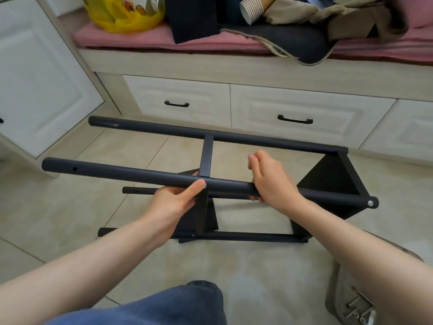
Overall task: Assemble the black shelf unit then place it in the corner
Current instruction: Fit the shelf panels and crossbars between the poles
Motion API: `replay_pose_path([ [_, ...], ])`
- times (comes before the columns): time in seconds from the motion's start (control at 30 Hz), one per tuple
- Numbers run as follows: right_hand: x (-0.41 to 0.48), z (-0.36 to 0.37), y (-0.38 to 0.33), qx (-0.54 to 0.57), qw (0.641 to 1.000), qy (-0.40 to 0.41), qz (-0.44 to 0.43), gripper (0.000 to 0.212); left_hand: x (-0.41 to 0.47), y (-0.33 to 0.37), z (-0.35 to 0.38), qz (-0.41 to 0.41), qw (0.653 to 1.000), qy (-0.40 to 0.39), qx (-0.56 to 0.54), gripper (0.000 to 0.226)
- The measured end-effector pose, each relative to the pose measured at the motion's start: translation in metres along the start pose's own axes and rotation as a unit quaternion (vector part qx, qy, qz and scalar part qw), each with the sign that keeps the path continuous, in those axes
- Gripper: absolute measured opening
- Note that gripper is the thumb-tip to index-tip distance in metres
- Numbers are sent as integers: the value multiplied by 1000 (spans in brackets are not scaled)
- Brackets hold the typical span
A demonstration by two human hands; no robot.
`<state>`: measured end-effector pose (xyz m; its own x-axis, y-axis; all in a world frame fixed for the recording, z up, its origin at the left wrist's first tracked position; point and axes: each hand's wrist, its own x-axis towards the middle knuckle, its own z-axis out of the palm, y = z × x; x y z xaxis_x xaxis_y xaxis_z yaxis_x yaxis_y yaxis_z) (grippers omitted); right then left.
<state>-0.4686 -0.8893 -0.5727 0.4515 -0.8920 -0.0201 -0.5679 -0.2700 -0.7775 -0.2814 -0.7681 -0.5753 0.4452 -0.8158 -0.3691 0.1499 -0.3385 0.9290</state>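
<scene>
The black shelf unit (269,143) lies on its side on the tiled floor, its long round poles running left to right. A black shelf panel (328,181) closes its right end and a second panel sits near the middle, partly hidden by my arms. My left hand (178,198) grips the nearest upper pole (117,173) from below, thumb on top. Just right of it, my right hand (269,177) curls over the same pole. A silver screw head (370,203) shows at that pole's right tip.
A white drawer bench (234,104) with a pink cushion (145,41) stands behind the unit, piled with a yellow bag (121,17), paper cups (251,9) and clothes. A white cabinet door (35,78) is at left. A bag of screws (356,308) lies at lower right. My knee (187,303) is in front.
</scene>
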Motion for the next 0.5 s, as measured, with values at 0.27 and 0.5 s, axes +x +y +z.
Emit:
replay_pose_path([
  [0.27,-9,15,10,-105,993,3,-52,25,-7,-33,-4,-32,998,-30,-34,80],
  [0.5,-14,16,19,-135,986,30,-90,33,-8,-34,-8,-58,994,-64,68,55],
])
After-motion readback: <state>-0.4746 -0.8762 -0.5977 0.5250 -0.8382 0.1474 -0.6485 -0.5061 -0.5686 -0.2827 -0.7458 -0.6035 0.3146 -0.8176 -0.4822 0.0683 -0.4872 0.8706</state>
